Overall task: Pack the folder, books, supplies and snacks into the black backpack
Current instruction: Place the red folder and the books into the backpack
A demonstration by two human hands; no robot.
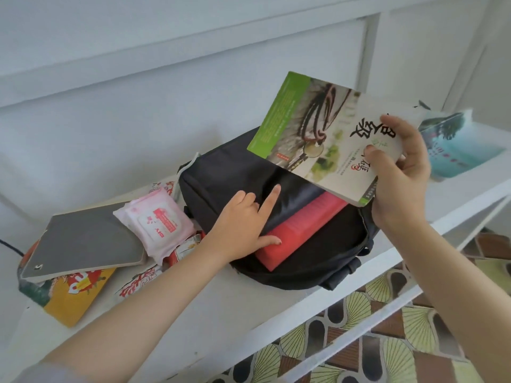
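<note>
1 paperback [318, 134], light and floppy: right hand [398, 178] pinches one corner, spine grip looks steadier. Left hand [243, 225] pinches the soft backpack [221, 183] flap open.

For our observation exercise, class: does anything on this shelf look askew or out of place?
The grey notebook lies tilted across a heap of snack packets, not flat on the shelf. The red folder pokes partway out of the black backpack. Nothing looks spilled or damaged.

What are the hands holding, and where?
Right hand grips the book by its lower right edge, thumb on the cover. Left hand rests on the backpack; grip unclear.
</note>
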